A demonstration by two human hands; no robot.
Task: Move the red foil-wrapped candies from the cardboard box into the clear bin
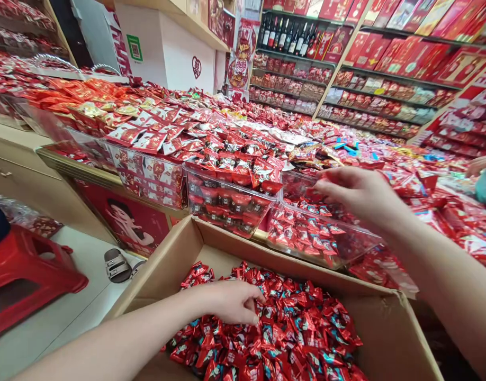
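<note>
Candies [298,323]: loose heap, shiny red wrappers with blue patches, lying in the carton. Carton [386,330]: brown cardboard, open-topped, its inner right wall bare.

Left hand [237,301]: inside the carton, on the heap; fingers bent, a gap between thumb and forefinger; whether a candy is gripped, cannot tell.

Right hand [356,190]: well apart from the left, raised over the bin; fingers bent toward the thumb; whether closed on anything, cannot tell.

Bin [360,246]: clear plastic, just beyond the carton, part-filled with red-wrapped pieces. Second bin [227,203]: clear, left of the first, heaped with red-and-dark packs.

Stool [24,264]: red, on the floor [76,317], left of the carton. Sandal [117,265]: grey, between stool and carton. Another person's hand [479,165]: right edge, partly cut off. Bottles [285,39]: a row on a back shelf.
</note>
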